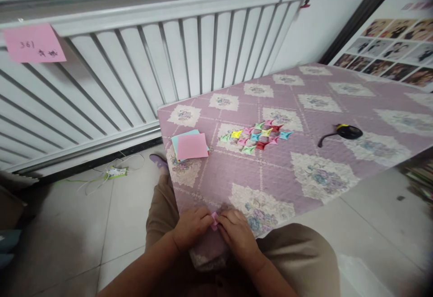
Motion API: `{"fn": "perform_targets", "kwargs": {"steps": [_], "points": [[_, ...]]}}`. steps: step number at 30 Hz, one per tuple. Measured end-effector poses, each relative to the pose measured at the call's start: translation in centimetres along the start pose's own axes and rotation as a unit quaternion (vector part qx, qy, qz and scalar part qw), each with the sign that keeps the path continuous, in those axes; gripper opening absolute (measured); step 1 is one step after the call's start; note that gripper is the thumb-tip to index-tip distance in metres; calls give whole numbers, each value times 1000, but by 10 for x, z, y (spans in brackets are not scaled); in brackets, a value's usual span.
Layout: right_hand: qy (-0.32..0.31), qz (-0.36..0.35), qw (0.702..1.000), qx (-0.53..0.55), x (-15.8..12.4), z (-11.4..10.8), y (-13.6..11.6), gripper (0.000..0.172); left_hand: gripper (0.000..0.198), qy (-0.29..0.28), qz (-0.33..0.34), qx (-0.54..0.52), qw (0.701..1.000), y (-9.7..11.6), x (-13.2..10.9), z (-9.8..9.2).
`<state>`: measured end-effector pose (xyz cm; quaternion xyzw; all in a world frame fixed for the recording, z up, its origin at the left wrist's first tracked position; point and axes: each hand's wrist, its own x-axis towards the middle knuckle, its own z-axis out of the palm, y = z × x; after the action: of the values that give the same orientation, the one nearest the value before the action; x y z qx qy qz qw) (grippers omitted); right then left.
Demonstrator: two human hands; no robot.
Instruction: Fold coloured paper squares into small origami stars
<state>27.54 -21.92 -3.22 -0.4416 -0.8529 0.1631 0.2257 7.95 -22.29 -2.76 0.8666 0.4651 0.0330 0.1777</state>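
Observation:
A small piece of folded pink paper (214,221) is pinched between both hands at the near edge of the table. My left hand (193,227) has its fingers closed on the paper's left side. From the right, my right hand (237,234) grips the same paper with thumb and fingers. Beyond the hands, several small folded paper pieces (255,137) in pink, yellow, green, blue and red lie in slanted rows. To their left is a stack of square paper sheets (192,146), pink on top with light blue beneath.
The table (226,175) has a purple floral cloth. A black object with a curved arm (349,132) lies on its right part. Behind stands a white radiator (189,58) with a pink note (35,43). A power strip (116,172) is on the floor at left.

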Motion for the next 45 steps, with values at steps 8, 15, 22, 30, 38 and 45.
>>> {"fn": "perform_targets", "kwargs": {"steps": [8, 15, 22, 30, 38, 45], "points": [[15, -4, 998, -67, 6, 3, -1, 18, 27, 12, -41, -26, 999, 4, 6, -7], [1, -42, 995, -93, 14, 1, 4, 18, 26, 11, -45, -20, 999, 5, 9, -12], [13, -91, 990, -104, 11, 3, 4, 23, 24, 13, -15, 6, 1000, 8, 4, -9], [-1, -170, 980, -107, 11, -6, 8, 14, 24, 34, 52, 58, 996, 3, -3, -5], [-5, -178, 977, -120, 5, -5, 10, 8, 21, 51, 80, 85, 992, 1, -3, -5], [-9, -169, 976, -136, 2, -6, 7, 8, 21, 54, 103, 105, 988, -1, -4, -6]]}}
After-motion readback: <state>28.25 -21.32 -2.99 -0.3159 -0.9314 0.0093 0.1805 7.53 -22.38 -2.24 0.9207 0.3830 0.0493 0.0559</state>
